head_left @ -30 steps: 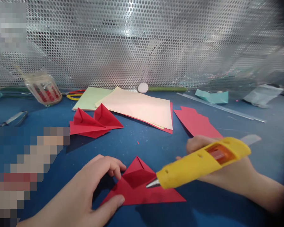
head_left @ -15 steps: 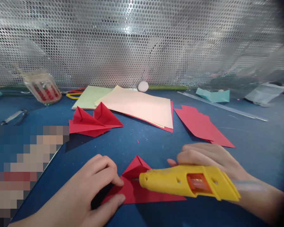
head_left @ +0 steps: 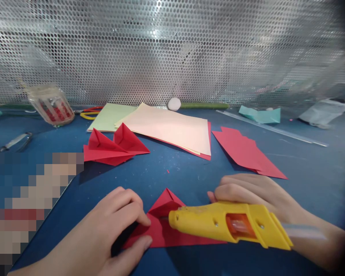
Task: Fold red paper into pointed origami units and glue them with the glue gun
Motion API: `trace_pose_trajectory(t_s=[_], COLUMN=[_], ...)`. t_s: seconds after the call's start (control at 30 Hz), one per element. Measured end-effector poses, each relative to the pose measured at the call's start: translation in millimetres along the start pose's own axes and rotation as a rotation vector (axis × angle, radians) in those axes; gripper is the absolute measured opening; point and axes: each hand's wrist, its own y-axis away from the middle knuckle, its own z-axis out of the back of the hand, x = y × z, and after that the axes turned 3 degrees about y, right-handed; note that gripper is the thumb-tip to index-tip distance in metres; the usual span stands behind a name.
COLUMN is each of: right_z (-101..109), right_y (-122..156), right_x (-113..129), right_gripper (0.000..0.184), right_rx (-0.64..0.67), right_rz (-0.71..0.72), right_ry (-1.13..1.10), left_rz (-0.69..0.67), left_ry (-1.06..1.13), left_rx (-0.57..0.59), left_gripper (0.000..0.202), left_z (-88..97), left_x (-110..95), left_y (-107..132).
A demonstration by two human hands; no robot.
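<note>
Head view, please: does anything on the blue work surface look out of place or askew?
One thing: the clear jar with red contents at the back left leans, tipped on its side rather than upright. Small pale specks dot the blue work surface near the folded red paper.

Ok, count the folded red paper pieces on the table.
3. One folded red piece lies under the left hand and the glue gun; two overlap beside the paper stack. Flat red sheets excluded; more may be hidden.
</note>
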Motion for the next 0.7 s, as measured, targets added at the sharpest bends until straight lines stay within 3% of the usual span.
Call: trace_pose_trajectory(t_s=[0.2,0.4,0.7], right_z=[2,-1,11], right_y=[5,7,7], right_x=[-2,0,-9], right_gripper=[0.021,0.029,0.024], right_rx=[0.041,0.038,0.119], right_rz=[0.003,0.005,0.051], right_ry=[-0.019,-0.014,-0.038], left_rz=[0.028,0.024,0.035], left_ry=[-0.008,-0.004,-0.01], left_rx=[-0.011,-0.027,-0.031], left_gripper=[0.024,0.026,0.027], left_z=[0.2,-1.7,-2.4], left_x=[-3,-3,-5], left_y=[1,1,2])
